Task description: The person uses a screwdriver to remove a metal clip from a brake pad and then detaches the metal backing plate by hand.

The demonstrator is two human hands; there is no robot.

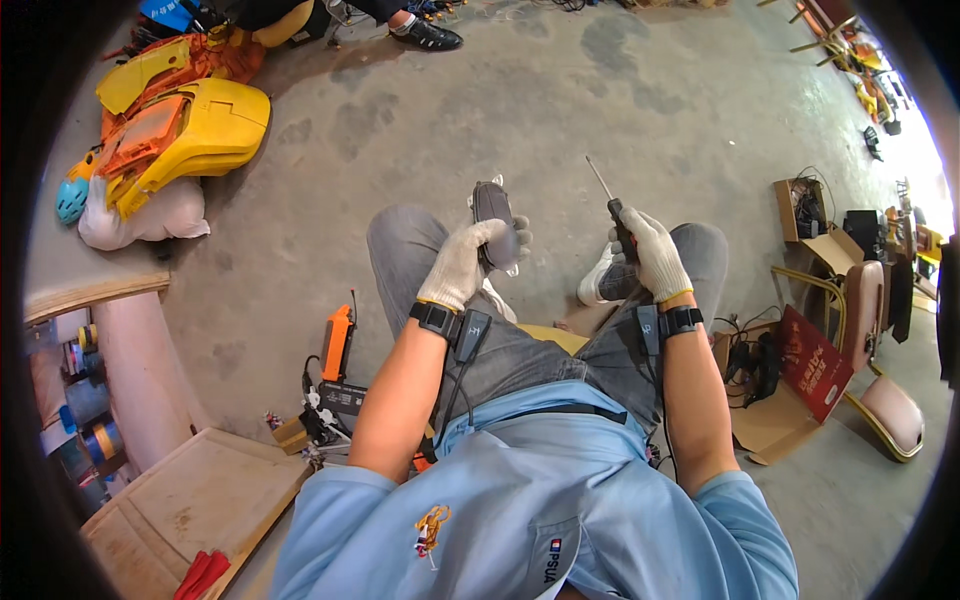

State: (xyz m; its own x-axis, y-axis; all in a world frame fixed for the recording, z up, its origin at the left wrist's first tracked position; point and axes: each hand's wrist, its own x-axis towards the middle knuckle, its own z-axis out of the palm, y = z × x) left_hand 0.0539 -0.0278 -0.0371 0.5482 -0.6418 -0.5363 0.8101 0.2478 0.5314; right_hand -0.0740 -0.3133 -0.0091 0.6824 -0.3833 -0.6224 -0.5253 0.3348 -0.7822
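My left hand (472, 254), in a white knit glove, is closed round a dark grey oblong device (492, 205) with small pale tabs at its ends. I cannot tell what kind of device it is. In my gloved right hand (651, 250) is a screwdriver (621, 226) with a dark handle, red in part. Its thin metal shaft points up and to the left, well apart from the device. Both hands are held over my knees, with the concrete floor beneath.
Yellow and orange plastic shells (215, 125) lie on a white sack at the far left. An orange tool (338, 340) stands by my left thigh. At right are a cardboard box (775, 425) with black cables and a folding chair (865, 310). Another person's shoe (428, 36) shows at the top.
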